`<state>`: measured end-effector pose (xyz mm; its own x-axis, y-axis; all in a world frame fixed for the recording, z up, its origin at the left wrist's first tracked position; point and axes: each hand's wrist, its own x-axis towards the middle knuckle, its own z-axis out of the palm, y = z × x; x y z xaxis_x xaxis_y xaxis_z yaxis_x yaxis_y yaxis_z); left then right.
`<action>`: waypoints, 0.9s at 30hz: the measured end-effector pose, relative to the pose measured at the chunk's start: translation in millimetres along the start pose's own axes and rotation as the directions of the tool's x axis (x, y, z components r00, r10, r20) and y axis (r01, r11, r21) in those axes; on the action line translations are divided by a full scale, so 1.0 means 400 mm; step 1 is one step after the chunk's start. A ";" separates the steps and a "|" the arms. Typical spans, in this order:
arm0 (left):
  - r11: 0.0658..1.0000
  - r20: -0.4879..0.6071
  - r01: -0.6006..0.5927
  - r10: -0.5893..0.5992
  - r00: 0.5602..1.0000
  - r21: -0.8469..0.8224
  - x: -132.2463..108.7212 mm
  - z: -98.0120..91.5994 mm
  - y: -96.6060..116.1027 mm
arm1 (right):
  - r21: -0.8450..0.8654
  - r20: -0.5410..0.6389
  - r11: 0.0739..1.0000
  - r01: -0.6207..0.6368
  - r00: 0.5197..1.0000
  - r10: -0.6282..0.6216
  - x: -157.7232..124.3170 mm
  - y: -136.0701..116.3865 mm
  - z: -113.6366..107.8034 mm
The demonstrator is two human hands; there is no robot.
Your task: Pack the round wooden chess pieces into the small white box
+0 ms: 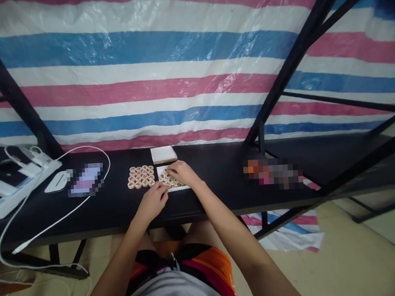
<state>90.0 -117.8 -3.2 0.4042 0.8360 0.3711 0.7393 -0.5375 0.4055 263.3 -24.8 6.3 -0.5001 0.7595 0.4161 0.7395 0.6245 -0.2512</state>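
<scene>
Wooden Chinese chess pieces with red characters (141, 177) stand in neat rows on the black table, left of a shallow white box (178, 189). Inside that box lie more round pieces with black characters (172, 181), partly hidden by my hands. My right hand (185, 173) reaches over the box, its fingertips pinched together among the pieces; a piece seems to be at them. My left hand (154, 199) is at the box's near left corner with its fingers curled and close together. What its fingertips hold, if anything, is hidden.
A white box lid (163, 154) lies behind the pieces. To the left are a blurred phone (86, 179), a white pad (57, 181), a power strip (22, 187) and a loose white cable (55, 225). Blurred items (272, 173) lie right. Black metal posts (289, 62) flank a striped sheet (151, 48).
</scene>
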 end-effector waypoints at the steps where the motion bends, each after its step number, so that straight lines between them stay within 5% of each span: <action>1: 1.000 -0.001 -0.001 0.001 1.000 -0.001 0.000 0.000 -0.001 | 0.002 0.001 1.000 0.002 1.000 -0.002 0.000 0.001 0.001; 10: 1.000 -0.003 0.002 -0.002 1.000 -0.008 0.001 0.001 -0.002 | 0.047 0.009 0.997 0.066 0.998 -0.067 -0.002 -0.005 -0.005; 20: 1.000 -0.009 -0.002 0.002 1.000 -0.005 0.000 0.003 -0.003 | 0.080 -0.033 0.996 -0.032 0.999 0.034 -0.005 0.003 -0.016; 23: 1.000 -0.014 0.004 -0.004 1.000 -0.014 -0.001 0.005 -0.005 | 0.086 -0.181 0.981 -0.172 0.966 0.186 -0.017 0.044 -0.021; 27: 1.000 -0.024 0.001 -0.002 1.000 -0.026 -0.002 0.007 -0.007 | 0.008 -0.252 0.885 -0.466 0.855 0.452 -0.044 0.110 -0.017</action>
<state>89.1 -116.4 -7.1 0.3895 0.8342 0.3903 0.7254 -0.5390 0.4280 307.6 -12.1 -6.1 0.0203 0.8864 0.4624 0.8837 0.2004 -0.4230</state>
